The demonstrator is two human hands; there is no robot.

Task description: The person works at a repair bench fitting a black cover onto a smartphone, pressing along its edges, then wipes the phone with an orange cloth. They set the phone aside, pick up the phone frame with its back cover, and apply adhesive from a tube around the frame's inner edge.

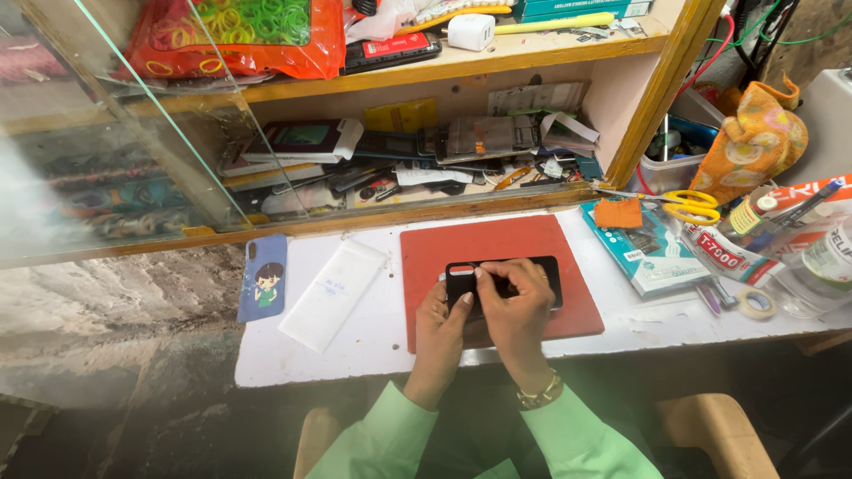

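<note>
Head view — scissors (695, 206), perhaps tape (756, 304) — nearby

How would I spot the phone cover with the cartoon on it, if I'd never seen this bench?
Start at the white worktop under the cluttered shelves and find the red mat where both hands work on a black phone. Go left past the clear plastic sleeve to the worktop's left edge. There lies the blue phone cover, the only one with a cartoon child.
</note>
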